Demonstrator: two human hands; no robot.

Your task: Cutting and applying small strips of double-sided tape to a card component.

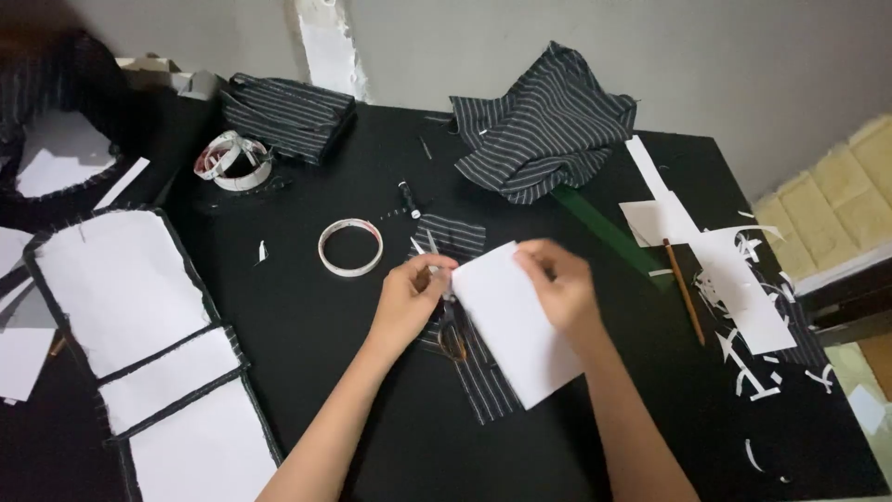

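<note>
My left hand grips small scissors, their blades pointing up and left at the edge of a white paper piece. My right hand pinches the top edge of that paper and holds it tilted above a strip of black pinstriped fabric on the black table. The scissor handles lie under my left palm, partly hidden. A small pinstriped patch lies just behind my hands.
A white tape ring and a second ring lie to the left. Crumpled striped cloth and folded striped cloth sit at the back. White panels edged in black lie at left; a pencil, green ruler and paper scraps at right.
</note>
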